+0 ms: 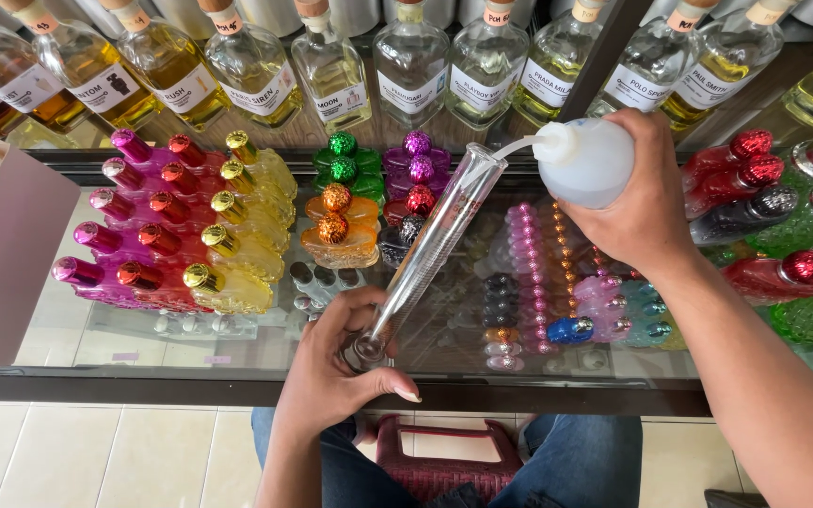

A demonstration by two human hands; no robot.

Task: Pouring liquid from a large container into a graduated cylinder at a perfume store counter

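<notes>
The glass measuring cylinder [430, 246] leans over the glass bench [237, 348], its long axis running from its base in the closed left hand [331, 362] up and away to its mouth. There the curved nozzle of the white squeeze bottle [583, 162] meets the cylinder's rim. The right hand [642, 202] wraps the bottle, right of the cylinder's mouth and nearer it.

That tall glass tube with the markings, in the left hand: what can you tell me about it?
The glass tube is a slim, clear measuring cylinder with fine graduation marks along its side and a round foot. It leans, mouth up to the right, over the glass counter. The left hand grips its base; the thin spout of the white squeeze bottle, held by the right hand, meets its mouth.
</notes>
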